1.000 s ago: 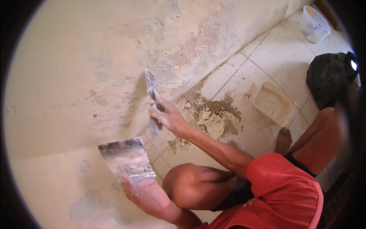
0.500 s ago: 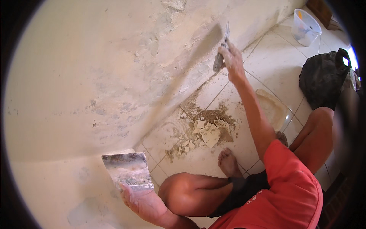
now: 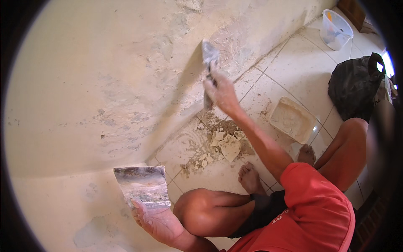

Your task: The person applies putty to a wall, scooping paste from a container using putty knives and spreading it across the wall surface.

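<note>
Grey-bladed putty knife (image 3: 209,52) is held by right hand (image 3: 223,91), smeared flat metal plate (image 3: 143,187) by left hand (image 3: 161,223); pitted cream wall (image 3: 84,84) could be gouged by excessive pressure.

The wall (image 3: 84,80) is matt, smooth in places and rough and flaky in others, and the floor tiles (image 3: 308,63) are smooth but dusty. The flat plate (image 3: 143,185) and scraper (image 3: 210,53) look like smeary metal. The tub (image 3: 336,34) is smooth, see-through plastic, the black bag (image 3: 351,89) is crinkly, shiny plastic, and the red shirt (image 3: 312,203) is matt cloth.
</note>
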The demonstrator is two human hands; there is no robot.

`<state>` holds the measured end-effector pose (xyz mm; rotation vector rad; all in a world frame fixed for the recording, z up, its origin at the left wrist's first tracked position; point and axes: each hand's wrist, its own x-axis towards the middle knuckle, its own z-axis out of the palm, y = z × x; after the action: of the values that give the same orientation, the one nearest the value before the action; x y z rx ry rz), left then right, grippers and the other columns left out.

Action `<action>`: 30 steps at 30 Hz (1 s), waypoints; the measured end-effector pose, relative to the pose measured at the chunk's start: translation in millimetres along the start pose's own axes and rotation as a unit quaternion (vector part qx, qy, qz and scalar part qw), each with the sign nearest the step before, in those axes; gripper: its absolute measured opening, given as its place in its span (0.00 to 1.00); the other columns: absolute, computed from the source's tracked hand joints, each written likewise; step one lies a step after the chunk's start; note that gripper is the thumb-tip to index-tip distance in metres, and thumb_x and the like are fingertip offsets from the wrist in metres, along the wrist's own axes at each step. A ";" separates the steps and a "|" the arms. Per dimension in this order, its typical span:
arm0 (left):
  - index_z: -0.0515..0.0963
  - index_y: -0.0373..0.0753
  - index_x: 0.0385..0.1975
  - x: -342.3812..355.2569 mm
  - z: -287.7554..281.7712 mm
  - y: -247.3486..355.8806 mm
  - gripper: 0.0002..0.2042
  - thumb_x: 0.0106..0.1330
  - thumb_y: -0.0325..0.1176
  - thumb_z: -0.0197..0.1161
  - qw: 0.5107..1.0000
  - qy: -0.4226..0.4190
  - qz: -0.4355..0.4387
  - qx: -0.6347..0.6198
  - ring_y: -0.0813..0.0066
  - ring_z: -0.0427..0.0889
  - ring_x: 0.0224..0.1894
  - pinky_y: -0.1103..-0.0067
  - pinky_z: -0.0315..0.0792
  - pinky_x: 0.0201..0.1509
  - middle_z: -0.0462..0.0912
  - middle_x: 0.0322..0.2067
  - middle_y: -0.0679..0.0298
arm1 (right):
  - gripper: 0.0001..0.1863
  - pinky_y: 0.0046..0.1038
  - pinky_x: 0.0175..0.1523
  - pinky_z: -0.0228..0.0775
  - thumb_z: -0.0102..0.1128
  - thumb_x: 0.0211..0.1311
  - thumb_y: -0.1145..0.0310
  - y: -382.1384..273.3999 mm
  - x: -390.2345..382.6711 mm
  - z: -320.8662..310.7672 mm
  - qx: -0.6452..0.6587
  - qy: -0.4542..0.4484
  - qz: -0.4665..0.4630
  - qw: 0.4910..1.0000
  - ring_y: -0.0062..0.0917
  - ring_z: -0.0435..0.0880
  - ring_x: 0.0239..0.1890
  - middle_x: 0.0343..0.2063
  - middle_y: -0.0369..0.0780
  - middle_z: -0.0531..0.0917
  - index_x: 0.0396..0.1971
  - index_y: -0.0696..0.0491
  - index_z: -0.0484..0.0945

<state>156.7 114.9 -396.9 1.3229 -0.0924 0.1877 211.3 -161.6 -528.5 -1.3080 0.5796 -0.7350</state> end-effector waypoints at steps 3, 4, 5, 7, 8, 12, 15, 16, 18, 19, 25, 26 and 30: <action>0.68 0.29 0.57 -2.5 5.1 -2.5 0.22 0.68 0.35 0.59 0.999 -0.011 -0.017 -0.026 0.61 0.70 0.58 0.64 0.65 0.62 0.71 0.57 0.54 | 0.19 0.20 0.15 0.67 0.45 0.68 0.71 21.4 -13.9 23.9 -0.060 -0.008 -0.046 0.997 0.19 0.70 0.16 0.21 0.34 0.72 0.56 0.63 0.65; 0.68 0.29 0.57 -2.8 5.1 -3.3 0.22 0.68 0.35 0.59 0.999 -0.011 -0.018 -0.027 0.61 0.70 0.58 0.64 0.65 0.62 0.71 0.57 0.54 | 0.21 0.19 0.16 0.68 0.45 0.68 0.71 29.6 -19.1 30.3 -0.074 -0.057 -0.019 0.995 0.19 0.70 0.16 0.20 0.34 0.72 0.58 0.64 0.64; 0.68 0.30 0.57 -3.2 4.6 -5.0 0.21 0.68 0.35 0.59 1.000 -0.007 -0.018 -0.021 0.61 0.70 0.58 0.64 0.65 0.62 0.72 0.56 0.54 | 0.23 0.19 0.16 0.68 0.45 0.68 0.72 38.4 -25.0 34.4 -0.088 -0.106 0.008 0.990 0.18 0.69 0.16 0.20 0.33 0.71 0.61 0.64 0.62; 0.68 0.30 0.57 -1.9 4.1 -5.9 0.21 0.68 0.35 0.59 1.000 -0.003 -0.018 -0.014 0.61 0.70 0.58 0.64 0.65 0.62 0.72 0.56 0.54 | 0.26 0.19 0.16 0.68 0.45 0.67 0.71 46.1 -41.8 43.7 -0.130 -0.062 -0.106 0.984 0.17 0.69 0.15 0.19 0.33 0.71 0.63 0.64 0.59; 0.68 0.30 0.56 -2.2 4.3 -7.1 0.21 0.68 0.35 0.59 1.000 0.000 -0.017 -0.016 0.61 0.70 0.58 0.64 0.65 0.62 0.72 0.56 0.54 | 0.27 0.19 0.16 0.69 0.45 0.67 0.71 51.3 -43.5 41.7 -0.150 -0.041 -0.162 0.975 0.17 0.69 0.15 0.19 0.33 0.71 0.64 0.63 0.58; 0.69 0.30 0.55 4.0 -12.8 -2.7 0.20 0.68 0.34 0.58 1.000 -0.008 -0.016 -0.023 0.62 0.70 0.57 0.65 0.65 0.61 0.72 0.55 0.54 | 0.31 0.20 0.21 0.72 0.47 0.67 0.69 4.8 -32.4 -15.6 0.004 -0.038 0.003 0.999 0.18 0.69 0.15 0.17 0.32 0.71 0.67 0.62 0.55; 0.69 0.30 0.55 3.3 -7.9 -4.2 0.19 0.68 0.34 0.58 1.000 0.016 -0.013 -0.008 0.62 0.70 0.57 0.65 0.65 0.61 0.72 0.55 0.54 | 0.33 0.23 0.21 0.73 0.49 0.66 0.67 30.5 20.3 -83.4 0.012 0.092 0.021 0.995 0.18 0.69 0.15 0.14 0.32 0.70 0.68 0.63 0.54; 0.69 0.30 0.55 4.5 -11.8 -6.0 0.19 0.68 0.34 0.58 1.000 0.016 -0.015 -0.008 0.62 0.70 0.57 0.65 0.65 0.61 0.72 0.55 0.54 | 0.33 0.21 0.23 0.72 0.50 0.64 0.67 31.4 33.7 -101.3 0.000 0.105 -0.001 0.994 0.18 0.70 0.16 0.14 0.32 0.70 0.68 0.62 0.55; 0.70 0.30 0.54 5.6 -23.9 -7.0 0.19 0.68 0.33 0.58 0.999 -0.019 0.010 -0.037 0.62 0.70 0.57 0.65 0.65 0.61 0.72 0.55 0.54 | 0.34 0.20 0.25 0.71 0.52 0.63 0.67 33.1 52.6 -123.9 -0.010 0.118 -0.020 0.993 0.18 0.70 0.16 0.15 0.32 0.71 0.67 0.61 0.56; 0.70 0.30 0.54 5.2 -23.1 -7.7 0.19 0.68 0.33 0.58 0.999 -0.018 0.008 -0.036 0.62 0.70 0.57 0.65 0.65 0.61 0.72 0.55 0.54 | 0.34 0.21 0.28 0.70 0.52 0.61 0.67 33.0 60.1 -132.6 -0.013 0.096 -0.002 0.995 0.19 0.71 0.19 0.18 0.33 0.72 0.67 0.59 0.58; 0.71 0.30 0.50 2.5 -3.3 -5.3 0.15 0.68 0.31 0.58 1.000 0.022 0.009 0.005 0.62 0.69 0.58 0.64 0.63 0.62 0.71 0.55 0.54 | 0.33 0.26 0.29 0.70 0.51 0.59 0.69 64.1 48.3 -110.0 -0.071 0.090 -0.030 0.993 0.20 0.74 0.28 0.27 0.37 0.73 0.67 0.58 0.60; 0.71 0.30 0.50 2.0 -0.8 -3.9 0.15 0.67 0.31 0.59 1.000 0.022 0.006 0.005 0.62 0.69 0.59 0.64 0.63 0.63 0.71 0.55 0.54 | 0.33 0.26 0.29 0.70 0.51 0.60 0.68 66.2 40.4 -100.4 -0.066 0.075 -0.005 0.995 0.20 0.73 0.27 0.26 0.37 0.74 0.67 0.58 0.60; 0.71 0.30 0.52 1.7 -4.7 -3.7 0.16 0.67 0.31 0.59 0.999 0.038 0.027 0.028 0.62 0.68 0.59 0.64 0.62 0.63 0.71 0.56 0.54 | 0.32 0.24 0.27 0.72 0.49 0.64 0.69 64.1 10.6 -58.9 -0.032 0.039 0.066 0.997 0.20 0.72 0.22 0.23 0.36 0.74 0.68 0.58 0.57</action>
<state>158.9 118.8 -401.3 1.3678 -0.0593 0.2878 184.0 -201.2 -601.8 -1.2909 0.7517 -0.6651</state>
